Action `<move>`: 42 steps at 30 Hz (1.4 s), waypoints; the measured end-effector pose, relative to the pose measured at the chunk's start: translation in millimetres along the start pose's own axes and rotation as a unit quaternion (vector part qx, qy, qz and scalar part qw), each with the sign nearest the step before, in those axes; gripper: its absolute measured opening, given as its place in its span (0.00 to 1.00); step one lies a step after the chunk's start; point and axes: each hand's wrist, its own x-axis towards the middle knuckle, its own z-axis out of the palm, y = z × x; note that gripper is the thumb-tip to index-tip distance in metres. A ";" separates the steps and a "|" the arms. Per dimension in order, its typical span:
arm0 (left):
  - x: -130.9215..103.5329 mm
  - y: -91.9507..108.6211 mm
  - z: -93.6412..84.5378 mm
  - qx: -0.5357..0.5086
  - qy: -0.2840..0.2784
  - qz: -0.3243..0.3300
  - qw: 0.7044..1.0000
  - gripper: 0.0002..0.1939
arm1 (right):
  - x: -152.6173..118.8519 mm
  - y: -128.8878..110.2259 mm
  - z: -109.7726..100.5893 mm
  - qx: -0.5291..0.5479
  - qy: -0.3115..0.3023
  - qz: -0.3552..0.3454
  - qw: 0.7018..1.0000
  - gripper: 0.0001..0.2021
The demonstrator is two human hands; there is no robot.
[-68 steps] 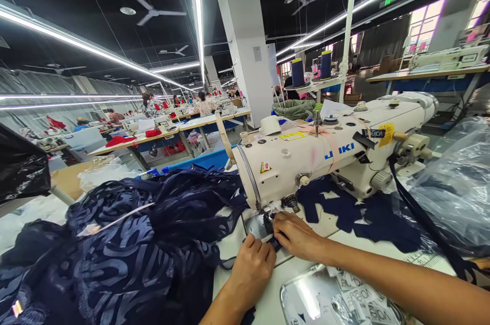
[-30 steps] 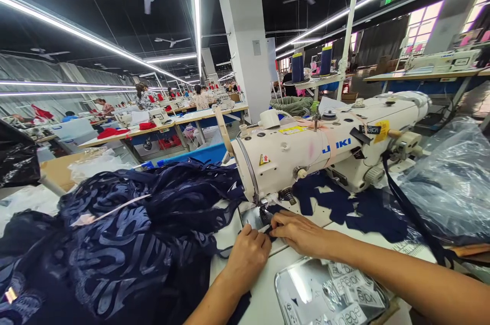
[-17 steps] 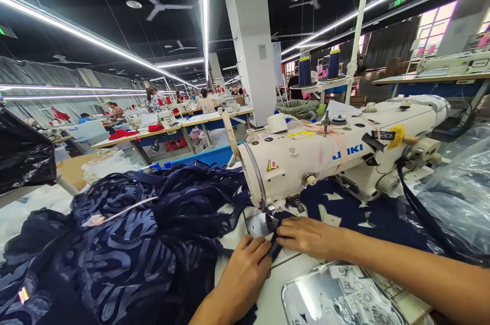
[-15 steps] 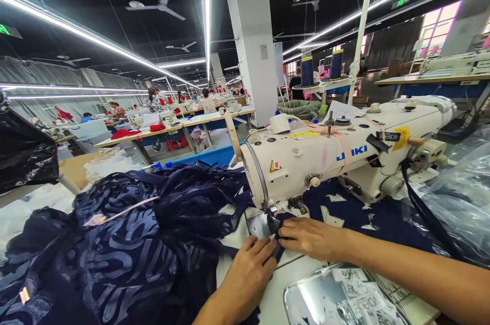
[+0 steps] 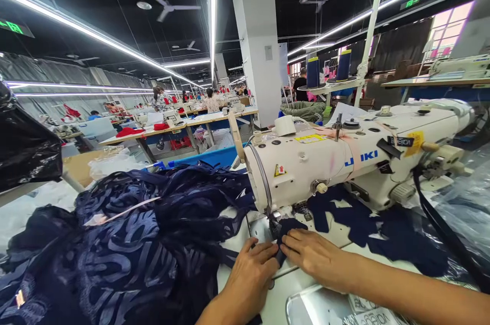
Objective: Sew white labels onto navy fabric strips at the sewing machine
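Close to the needle of the white sewing machine (image 5: 302,167), both my hands hold down a narrow piece of navy fabric (image 5: 282,256). My left hand (image 5: 250,271) is closed, its fingertips on the fabric's left edge just in front of the presser foot (image 5: 274,225). From the right, my right hand (image 5: 316,256) pinches the same piece with its fingers together. The thumbs are mostly hidden. A large heap of navy garments (image 5: 130,243) with glossy curved patterning lies left of my left hand.
Navy cut fabric (image 5: 406,235) lies under and right of the machine arm. A clear tray (image 5: 310,304) with printed labels (image 5: 377,316) sits below my right forearm. Clear plastic (image 5: 469,187) is at right, a black bag (image 5: 28,144) at left. Thread cones (image 5: 313,72) stand behind.
The view has shifted slightly. The fingers of both hands have come closer together at the fabric, and my right forearm covers more of the label tray. Navy fabric at right has spread nearer.
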 end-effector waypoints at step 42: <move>41.5 9.1 37.4 0.205 0.212 -0.059 0.954 0.13 | 12.0 40.6 7.1 0.028 0.028 0.004 0.999 0.21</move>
